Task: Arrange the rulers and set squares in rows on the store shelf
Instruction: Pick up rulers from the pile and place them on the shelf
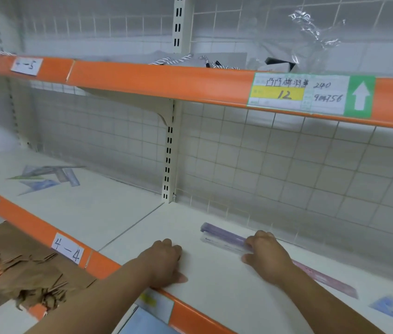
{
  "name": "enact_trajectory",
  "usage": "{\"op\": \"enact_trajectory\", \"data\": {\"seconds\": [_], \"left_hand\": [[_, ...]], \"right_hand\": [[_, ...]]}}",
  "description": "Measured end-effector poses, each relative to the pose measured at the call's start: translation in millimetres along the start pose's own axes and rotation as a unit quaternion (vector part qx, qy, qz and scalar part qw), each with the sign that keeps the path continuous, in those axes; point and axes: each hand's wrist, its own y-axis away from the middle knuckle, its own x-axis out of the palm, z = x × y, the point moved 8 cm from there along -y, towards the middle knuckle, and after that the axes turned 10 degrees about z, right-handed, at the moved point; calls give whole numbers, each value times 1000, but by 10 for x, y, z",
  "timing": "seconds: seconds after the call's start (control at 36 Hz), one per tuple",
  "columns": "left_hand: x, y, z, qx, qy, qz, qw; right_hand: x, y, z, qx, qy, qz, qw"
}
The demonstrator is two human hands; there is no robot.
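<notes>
Head view showed little done: right hand (266,256) pinched a purple plastic ruler (222,233), left hand (164,263) rested loosely curled, empty; translucent blue set squares (46,178) lay jumbled far left.

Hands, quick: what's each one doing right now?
Left hand: open, resting on the shelf, holding nothing.
Right hand: closed on the purple ruler.
</notes>
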Motion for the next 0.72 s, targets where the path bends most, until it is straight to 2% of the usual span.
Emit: {"op": "enact_trajectory", "data": {"seconds": [0.25, 0.72], "left_hand": [[-5, 17, -33, -14, 2, 9, 1000], [7, 1, -35, -27, 4, 27, 999]], "right_hand": [[-41, -267, -90, 32, -10, -22, 999], [133, -542, -88, 35, 2, 32, 999]]}}
